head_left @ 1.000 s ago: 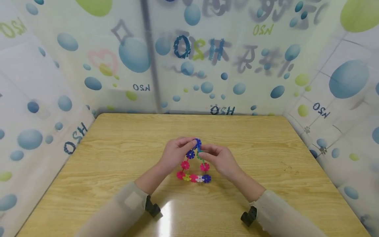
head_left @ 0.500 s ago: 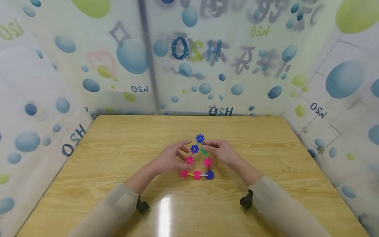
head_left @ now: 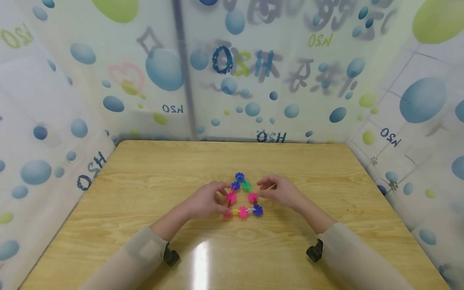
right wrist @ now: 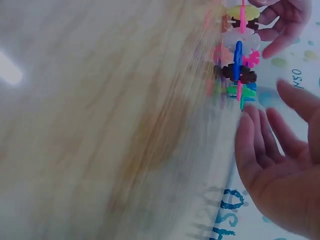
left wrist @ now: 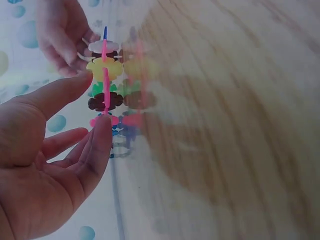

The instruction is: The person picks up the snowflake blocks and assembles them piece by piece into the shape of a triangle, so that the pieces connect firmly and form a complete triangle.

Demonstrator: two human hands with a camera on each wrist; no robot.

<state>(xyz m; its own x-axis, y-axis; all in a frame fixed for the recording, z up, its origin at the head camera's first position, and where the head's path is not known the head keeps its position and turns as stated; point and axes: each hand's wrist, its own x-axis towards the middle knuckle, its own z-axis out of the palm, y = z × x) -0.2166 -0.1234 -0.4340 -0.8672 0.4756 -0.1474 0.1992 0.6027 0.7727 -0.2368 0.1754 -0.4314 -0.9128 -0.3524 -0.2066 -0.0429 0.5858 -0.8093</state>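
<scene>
A triangle of linked snowflake discs [head_left: 243,212], pink, blue, green, yellow, white and brown, lies flat on the wooden table. Blue discs [head_left: 239,177] form its far tip. Along its left side is my left hand [head_left: 206,200], thumb near the pink corner and fingers spread; whether the fingertips touch the discs I cannot tell. To the right, my right hand [head_left: 280,191] hovers apart from the triangle with its fingers loosely bent and nothing in them. The left wrist view shows the discs [left wrist: 104,69] edge-on beyond the thumb and fingers, and in the right wrist view a gap separates the fingertips from the discs [right wrist: 238,60].
The wooden table [head_left: 163,161] has a glare streak near its front. Behind it and at both sides stand patterned curtain-like walls [head_left: 145,100] with blue and green dots. A black wrist camera [head_left: 171,256] sits at each sleeve cuff.
Both hands pinched the triangle near its far tip a second ago. The left hand let go and moved down its left side; the right hand let go and drew away rightward. The triangle now lies flat.
</scene>
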